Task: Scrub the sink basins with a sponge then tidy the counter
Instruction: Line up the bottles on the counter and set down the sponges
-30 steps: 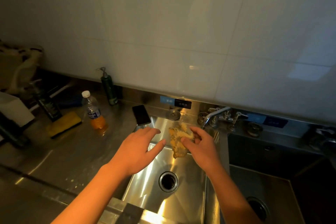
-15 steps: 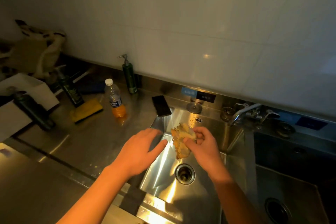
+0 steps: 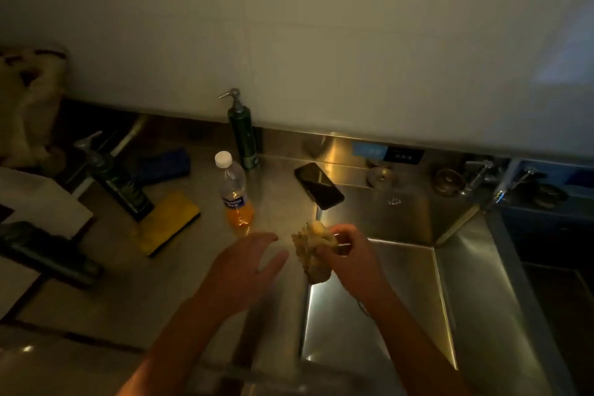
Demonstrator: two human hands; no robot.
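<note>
Pinching a crumpled, yellowish sponge in the right hand, fingers and thumb curled round its right side, above the left rim of the sink basin. Hanging clear of the steel, by the look of it, though too dim and blurred to be sure. Just left of the sponge, the left hand, palm down over the counter, fingers straight and close together, thumb spread towards the sponge, gripping nothing and not touching it.

Farther off on the counter, at the basin's far-left corner: a dark phone lying flat, its near corner at the basin edge. Left of the phone, a clear plastic bottle standing upright, white cap, orange liquid low down. Behind it against the wall, a green pump bottle. Farther left, a yellow scouring pad lying flat, just beside the foot of a dark spray bottle; beyond those, a blue cloth. At the left edge, another dark bottle on its side, next to white paper. Far right, a tap behind the basin.
</note>
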